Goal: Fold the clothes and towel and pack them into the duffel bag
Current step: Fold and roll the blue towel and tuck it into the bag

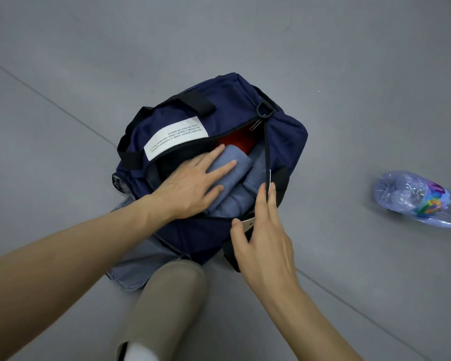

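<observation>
A navy duffel bag (284, 131) with black straps and a white text label stands unzipped on the grey floor. Inside lie a folded grey-blue garment (232, 191) and a red item (238, 143) behind it. My left hand (193, 183) presses flat on the grey-blue garment, fingers straight. My right hand (263, 225) touches the bag's near right rim with straight fingers, the thumb against the edge beside a small white tag. A pale denim piece (130, 272) lies on the floor, partly under the bag's near side.
A clear plastic bottle (422, 199) with a colourful label lies on its side on the floor at the right. My knee in beige trousers (172, 295) is just in front of the bag. Floor seams run diagonally on both sides.
</observation>
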